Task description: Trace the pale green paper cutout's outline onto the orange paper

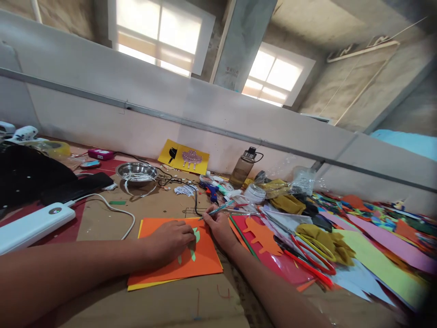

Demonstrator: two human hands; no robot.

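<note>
An orange sheet (205, 257) lies on the brown cardboard table top, over a yellow sheet. On it rests a small green cut-out shape (195, 241). My left hand (169, 239) presses down on the orange sheet with its fingertips on the green shape, fingers lying flat. My right hand (220, 228) is closed round a light blue pen (218, 209), whose tip points at the green shape's upper end.
A steel bowl (136, 172), glue gun (210, 189), water bottle (243, 167) and yellow picture card (186, 157) stand behind. Red-handled scissors (312, 262), an orange cut-out (262, 237) on a red sheet and many coloured scraps lie right. A white power bank (32, 225) with cable lies left.
</note>
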